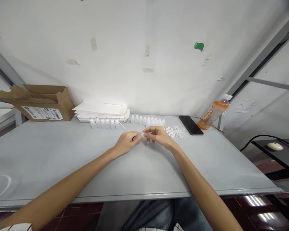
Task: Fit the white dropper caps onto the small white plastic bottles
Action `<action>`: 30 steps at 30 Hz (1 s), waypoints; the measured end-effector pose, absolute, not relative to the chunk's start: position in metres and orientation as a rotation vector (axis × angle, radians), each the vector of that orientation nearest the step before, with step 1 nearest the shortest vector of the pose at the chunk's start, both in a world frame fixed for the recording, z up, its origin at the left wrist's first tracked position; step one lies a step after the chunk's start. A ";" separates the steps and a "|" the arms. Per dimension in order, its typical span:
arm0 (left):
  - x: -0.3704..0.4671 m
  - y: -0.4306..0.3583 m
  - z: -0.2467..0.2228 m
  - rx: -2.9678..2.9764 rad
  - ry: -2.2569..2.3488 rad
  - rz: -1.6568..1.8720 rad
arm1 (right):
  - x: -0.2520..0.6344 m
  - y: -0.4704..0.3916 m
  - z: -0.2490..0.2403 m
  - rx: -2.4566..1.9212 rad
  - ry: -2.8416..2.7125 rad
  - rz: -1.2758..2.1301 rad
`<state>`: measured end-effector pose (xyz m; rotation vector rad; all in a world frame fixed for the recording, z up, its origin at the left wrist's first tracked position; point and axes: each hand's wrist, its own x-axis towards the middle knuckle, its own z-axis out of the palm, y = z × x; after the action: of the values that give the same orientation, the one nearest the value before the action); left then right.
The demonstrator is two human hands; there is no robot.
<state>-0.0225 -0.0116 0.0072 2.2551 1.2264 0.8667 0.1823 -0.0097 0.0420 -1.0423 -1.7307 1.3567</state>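
My left hand (127,142) is closed around a small translucent white dropper bottle (137,136), which lies partly hidden behind the fingers. At the bottle's top end, my right hand (159,136) pinches a small white piece with a thin strap; the fingertips cover most of it. Beyond the left hand stands a row of upright dropper bottles (107,124) with thin dark tips, and a white strap hangs off the rightmost one. A second group of small bottles (140,120), without such tips, stands behind my hands. Right of my right hand lies a pile of white caps with straps (176,132).
A stack of white paper envelopes or sheets (100,110) lies against the wall, with an open cardboard box (45,104) to its left. On the right are a black phone (191,125) and a tilted bottle of orange drink (213,114). The grey table (135,179) ends near my lap.
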 end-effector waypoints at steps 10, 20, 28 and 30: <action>-0.022 -0.010 0.004 2.224 1.221 1.026 | 0.179 -0.012 0.043 -1.073 -1.695 1.432; -0.022 -0.009 0.008 2.059 1.288 1.096 | 0.170 -0.018 0.041 -0.984 -1.579 1.472; -0.019 -0.012 0.011 1.976 1.258 1.000 | 0.172 -0.017 0.038 -0.979 -1.651 1.429; -0.018 -0.014 0.012 1.957 1.246 0.991 | 0.172 -0.016 0.037 -0.985 -1.681 1.406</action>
<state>-0.0179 -0.0136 0.0120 1.9569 1.2457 0.9906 0.1723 -0.0164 0.0370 -0.9850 -1.6812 1.4057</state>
